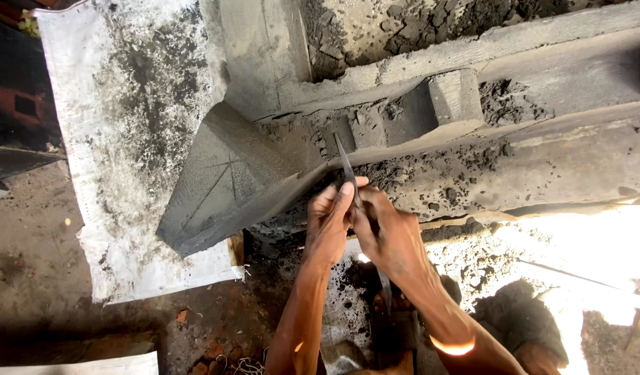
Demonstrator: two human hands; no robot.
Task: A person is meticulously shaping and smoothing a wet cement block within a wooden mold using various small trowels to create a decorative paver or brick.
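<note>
Both of my hands meet at the middle of the view and pinch a thin dark metal blade (346, 165) that points up and away. My left hand (328, 226) grips its lower part with fingers closed. Pressed against it from the right, my right hand (388, 232) also closes on the blade. The blade's tip reaches a soot-covered grey slab (229, 177) and the ash-strewn ledge (431, 170) behind it. A small grey block (455, 97) stands on that ledge.
A dirty white woven sack (118, 104) lies spread at the left on the earthen floor (35, 257). A long grey beam (542, 38) runs across the top right. Bright glare (597, 250) washes out the lower right. Dark rubble sits below my arms.
</note>
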